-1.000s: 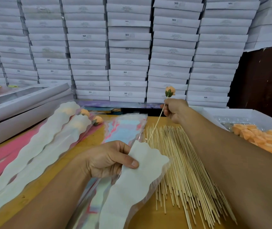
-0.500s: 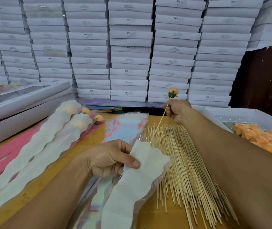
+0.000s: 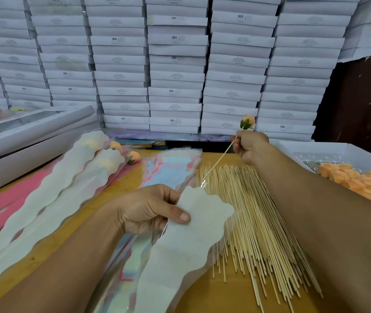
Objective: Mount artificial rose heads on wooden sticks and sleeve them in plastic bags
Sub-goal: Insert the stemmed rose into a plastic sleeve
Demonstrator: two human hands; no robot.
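Pinching a wavy-edged plastic bag [image 3: 186,240], left hand [image 3: 148,208], right hand [image 3: 251,146] gripping thin wooden stick [image 3: 219,159], peach rose head [image 3: 247,122]

Packing workshop or stockroom: identical white cartons [image 3: 175,64] stacked wall-high at 12 o'clock; bulk wooden sticks [image 3: 254,222] on the wooden worktable [image 3: 220,299]; tray of orange rose heads [image 3: 365,184] at 3 o'clock.

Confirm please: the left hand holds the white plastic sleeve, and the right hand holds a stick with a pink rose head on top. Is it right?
Not quite. In the head view the rose head is orange, not pink. The rest holds: the left hand holds the white plastic sleeve, and the right hand holds the stick.
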